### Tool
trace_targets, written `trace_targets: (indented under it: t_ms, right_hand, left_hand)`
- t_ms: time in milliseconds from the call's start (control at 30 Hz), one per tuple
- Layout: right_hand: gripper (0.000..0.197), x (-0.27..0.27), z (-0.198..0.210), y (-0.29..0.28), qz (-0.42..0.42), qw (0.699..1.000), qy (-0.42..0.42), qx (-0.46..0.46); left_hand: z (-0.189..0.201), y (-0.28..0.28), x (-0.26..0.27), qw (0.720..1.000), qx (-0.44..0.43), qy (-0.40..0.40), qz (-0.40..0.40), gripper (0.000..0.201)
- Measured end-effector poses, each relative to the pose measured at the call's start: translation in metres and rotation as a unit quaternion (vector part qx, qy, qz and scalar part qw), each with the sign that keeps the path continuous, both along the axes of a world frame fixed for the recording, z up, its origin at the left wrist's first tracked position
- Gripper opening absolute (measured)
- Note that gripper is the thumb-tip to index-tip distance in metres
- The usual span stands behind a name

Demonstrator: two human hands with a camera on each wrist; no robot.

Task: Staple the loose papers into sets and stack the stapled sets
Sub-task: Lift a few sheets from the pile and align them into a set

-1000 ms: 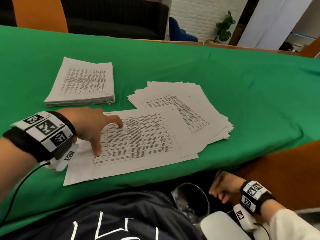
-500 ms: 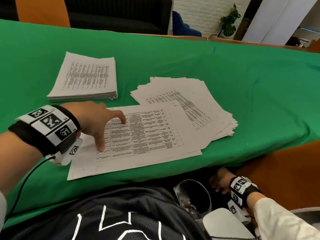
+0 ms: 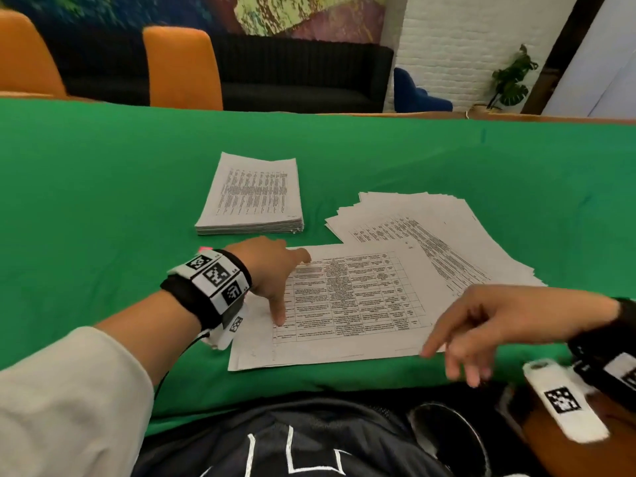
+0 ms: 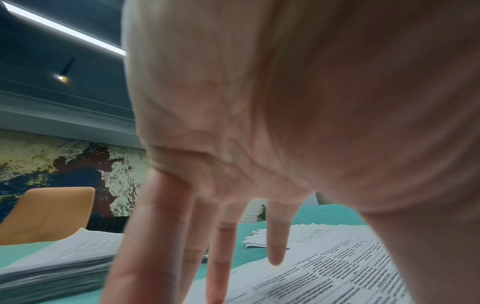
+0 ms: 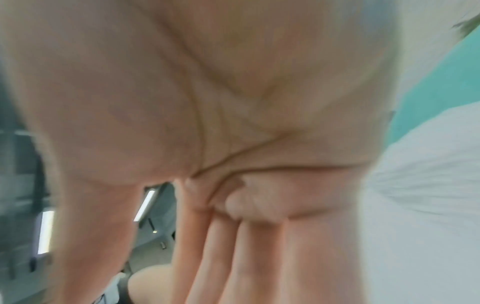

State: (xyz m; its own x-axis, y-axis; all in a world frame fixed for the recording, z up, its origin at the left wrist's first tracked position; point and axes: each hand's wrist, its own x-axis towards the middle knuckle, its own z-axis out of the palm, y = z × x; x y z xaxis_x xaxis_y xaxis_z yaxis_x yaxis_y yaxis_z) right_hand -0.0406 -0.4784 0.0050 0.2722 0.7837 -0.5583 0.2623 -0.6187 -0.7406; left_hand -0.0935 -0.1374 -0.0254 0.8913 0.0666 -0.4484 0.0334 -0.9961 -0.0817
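A few printed sheets (image 3: 358, 297) lie in front of me on the green cloth. My left hand (image 3: 275, 277) presses on their left part with straight, spread fingers (image 4: 221, 267). Behind them to the right sprawls a fanned pile of loose papers (image 3: 423, 232). A neat stack of stapled sets (image 3: 254, 197) sits farther back, seen from the side as the stack (image 4: 59, 265) in the left wrist view. My right hand (image 3: 481, 335) hovers over the sheets' near right corner, fingers loose and holding nothing. No stapler is in view.
The green cloth (image 3: 103, 201) covers the whole table, with broad bare stretches left and right. Orange chairs (image 3: 182, 67) and a dark sofa (image 3: 296, 74) stand beyond the far edge. A dark round object (image 3: 444, 435) sits by my lap below the table edge.
My right hand rose from beside my lap to above the table's near edge, over the sheets' right corner. The left hand stayed on the sheets. The head view tilted up.
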Motion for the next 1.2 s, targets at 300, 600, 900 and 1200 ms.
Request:
trace_targets:
  t_ms: [300,600,900,1200]
  right_hand:
    - [0.066,0.088,-0.026,0.162,-0.022,0.926,-0.377,0.001]
    - [0.088,0.112,-0.037,0.210,0.029,0.908,-0.392,-0.145]
    - [0.023,0.104,-0.006,0.174,-0.035,0.940,-0.339,-0.017]
    - [0.032,0.064,0.053,0.142,-0.255,0.872,-0.103,0.405]
  left_hand:
    - [-0.009,0.037,-0.028,0.982,-0.047,-0.174,0.058,0.085]
    - [-0.006,0.108,-0.051,0.969,0.029,-0.174,0.172,0.037]
    - [0.016,0.186,-0.079,0.958,0.041,-0.150,0.239,0.070]
    - [0.030,0.114,-0.064,0.587,-0.707,-0.347,0.185,0.084]
